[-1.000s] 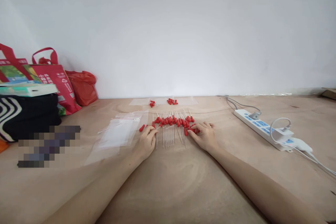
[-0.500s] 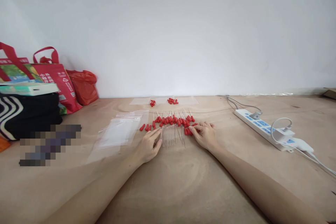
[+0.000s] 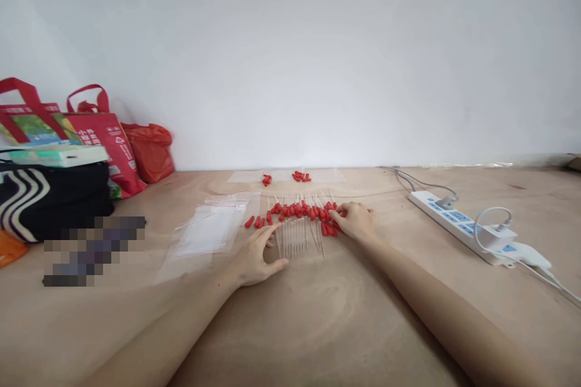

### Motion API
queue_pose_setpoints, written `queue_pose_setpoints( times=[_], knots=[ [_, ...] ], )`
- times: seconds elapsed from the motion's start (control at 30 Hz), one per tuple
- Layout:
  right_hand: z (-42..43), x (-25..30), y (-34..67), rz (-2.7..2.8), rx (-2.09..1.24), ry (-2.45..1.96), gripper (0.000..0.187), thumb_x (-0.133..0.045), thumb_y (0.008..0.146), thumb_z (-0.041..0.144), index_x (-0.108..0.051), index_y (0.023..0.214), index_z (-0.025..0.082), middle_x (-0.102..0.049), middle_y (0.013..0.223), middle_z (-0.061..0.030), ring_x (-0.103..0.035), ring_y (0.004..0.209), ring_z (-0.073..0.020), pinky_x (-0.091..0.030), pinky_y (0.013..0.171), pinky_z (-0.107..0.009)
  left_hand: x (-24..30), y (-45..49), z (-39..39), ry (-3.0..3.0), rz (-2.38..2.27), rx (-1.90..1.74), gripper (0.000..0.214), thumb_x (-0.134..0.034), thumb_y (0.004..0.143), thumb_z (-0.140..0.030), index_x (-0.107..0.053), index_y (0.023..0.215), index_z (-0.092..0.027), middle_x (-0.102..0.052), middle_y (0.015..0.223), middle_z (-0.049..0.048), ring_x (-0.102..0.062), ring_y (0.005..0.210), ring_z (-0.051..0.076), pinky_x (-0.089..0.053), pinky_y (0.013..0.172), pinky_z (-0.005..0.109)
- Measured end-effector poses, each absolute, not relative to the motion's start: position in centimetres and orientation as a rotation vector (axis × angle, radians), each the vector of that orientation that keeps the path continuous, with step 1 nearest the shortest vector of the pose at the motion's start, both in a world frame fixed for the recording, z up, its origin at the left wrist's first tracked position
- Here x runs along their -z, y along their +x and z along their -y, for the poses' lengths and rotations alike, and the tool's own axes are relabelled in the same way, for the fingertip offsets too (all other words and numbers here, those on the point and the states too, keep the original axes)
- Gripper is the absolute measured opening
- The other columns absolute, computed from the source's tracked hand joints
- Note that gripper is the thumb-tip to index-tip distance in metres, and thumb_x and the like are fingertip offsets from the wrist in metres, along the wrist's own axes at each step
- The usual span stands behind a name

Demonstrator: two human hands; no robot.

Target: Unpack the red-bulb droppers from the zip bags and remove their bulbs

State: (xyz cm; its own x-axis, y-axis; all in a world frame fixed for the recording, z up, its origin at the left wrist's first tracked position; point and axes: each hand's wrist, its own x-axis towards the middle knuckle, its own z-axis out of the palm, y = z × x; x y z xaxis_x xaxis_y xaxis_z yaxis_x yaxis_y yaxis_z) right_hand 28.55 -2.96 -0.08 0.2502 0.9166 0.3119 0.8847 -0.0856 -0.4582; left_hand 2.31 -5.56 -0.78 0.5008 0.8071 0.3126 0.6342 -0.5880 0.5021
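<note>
Glass droppers (image 3: 293, 238) with red rubber bulbs (image 3: 297, 210) lie in a row in the middle of the wooden table. Some glass tubes point toward me and others point away, with the bulbs crowded between them. My left hand (image 3: 259, 256) is open beside the left end of the near tubes, its thumb and fingers spread and nothing visibly held. At the right end, my right hand (image 3: 356, 221) rests with bent fingers apart, its fingertips against the outermost red bulbs. Its far fingers are partly hidden. A few loose red bulbs (image 3: 254, 222) lie just beyond my left hand.
Clear zip bags (image 3: 204, 230) lie flat at the left. More red bulbs (image 3: 301, 176) sit by the wall on clear plastic (image 3: 333, 175). A white power strip (image 3: 454, 221) with cables occupies the right. Bags (image 3: 152, 151) and a black striped bundle (image 3: 59, 205) stand far left.
My left thumb has moved away from the fingers, so the hand is spread wider. My right hand has shifted slightly at the bulbs. The whole view has moved a little.
</note>
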Motion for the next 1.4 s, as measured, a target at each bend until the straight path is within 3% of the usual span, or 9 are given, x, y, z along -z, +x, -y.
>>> queue_pose_setpoints(
  times=[0.2, 0.33, 0.57, 0.73, 0.9, 1.07, 1.17, 1.4],
  knots=[
    [2.6, -0.4, 28.0, 1.738, -0.158, -2.017, 0.028, -0.051, 0.07, 0.049, -0.067, 0.067, 0.026, -0.066, 0.076, -0.0029, -0.054, 0.086, -0.0239, -0.026, 0.079, -0.039, 0.7, 1.9, 5.3, 2.477, -1.17, -0.747, 0.053, -0.055, 0.071, -0.031, -0.038, 0.121, -0.02, -0.05, 0.112, 0.0092, -0.054, 0.089, 0.018, -0.049, 0.075, 0.033],
    [2.5, -0.4, 28.1, 1.812, -0.151, -2.008, 0.023, -0.052, 0.07, 0.044, -0.067, 0.065, 0.027, -0.066, 0.076, -0.0026, -0.053, 0.089, -0.0257, -0.026, 0.08, -0.041, 0.4, 2.0, 5.4, 2.525, -1.164, -0.781, 0.059, -0.054, 0.07, -0.023, -0.032, 0.124, -0.019, -0.05, 0.107, 0.0087, -0.054, 0.084, 0.017, -0.049, 0.072, 0.031],
    [2.9, -0.8, 28.2, 1.63, -0.196, -1.94, 0.027, -0.047, 0.073, 0.041, -0.065, 0.061, 0.023, -0.063, 0.063, -0.0013, -0.056, 0.069, -0.0181, -0.03, 0.073, -0.033, 0.4, 1.7, 5.2, 2.606, -1.192, -0.861, 0.055, -0.054, 0.072, -0.023, -0.034, 0.122, -0.019, -0.047, 0.11, 0.01, -0.052, 0.09, 0.019, -0.048, 0.07, 0.032],
    [5.3, -0.7, 29.2, 1.739, -0.129, -1.591, 0.023, -0.051, 0.072, 0.038, -0.063, 0.063, 0.021, -0.06, 0.066, -0.0013, -0.052, 0.068, -0.0154, -0.032, 0.065, -0.027, 0.4, 1.9, 5.1, 2.778, -1.232, -1.012, 0.048, -0.05, 0.076, -0.024, -0.038, 0.122, -0.018, -0.048, 0.113, 0.0101, -0.043, 0.106, 0.024, -0.037, 0.09, 0.041],
    [8.2, 1.2, 28.3, 2.028, 0.161, -1.21, 0.012, -0.053, 0.073, 0.028, -0.062, 0.074, 0.021, -0.056, 0.07, -0.0018, -0.045, 0.07, -0.015, -0.028, 0.069, -0.031, 0.1, 3.5, 6.1, 3.085, -1.18, -1.145, 0.044, -0.049, 0.079, -0.027, -0.043, 0.121, -0.018, -0.049, 0.118, 0.0109, -0.041, 0.11, 0.026, -0.031, 0.092, 0.043],
    [9.2, 2.2, 26.7, 2.122, 0.228, -1.004, 0.01, -0.053, 0.073, 0.025, -0.06, 0.077, 0.019, -0.055, 0.07, -0.0019, -0.043, 0.07, -0.0145, -0.027, 0.07, -0.032, 0.9, 5.0, 7.0, 3.194, -1.01, -1.185, 0.023, -0.047, 0.083, -0.025, -0.056, 0.104, -0.021, -0.064, 0.09, 0.0035, -0.053, 0.09, 0.02, -0.024, 0.092, 0.046],
    [9.3, 2.0, 26.5, 2.123, 0.233, -0.972, 0.011, -0.051, 0.075, 0.025, -0.059, 0.08, 0.019, -0.055, 0.072, -0.0022, -0.045, 0.072, -0.0146, -0.027, 0.071, -0.033, 1.5, 5.2, 6.9, 3.179, -0.986, -1.169, 0.016, -0.045, 0.084, -0.022, -0.061, 0.085, -0.021, -0.064, 0.07, -0.0012, -0.053, 0.072, 0.014, -0.025, 0.091, 0.044],
    [9.2, 1.9, 26.0, 2.111, 0.315, -0.983, 0.02, -0.054, 0.077, 0.036, -0.061, 0.088, 0.021, -0.059, 0.079, -0.0021, -0.047, 0.073, -0.0139, -0.025, 0.07, -0.032, 1.4, 5.3, 6.7, 3.19, -0.933, -1.139, 0.018, -0.044, 0.084, -0.021, -0.06, 0.077, -0.019, -0.06, 0.064, -0.0014, -0.051, 0.064, 0.012, -0.029, 0.088, 0.042]
  ],
)
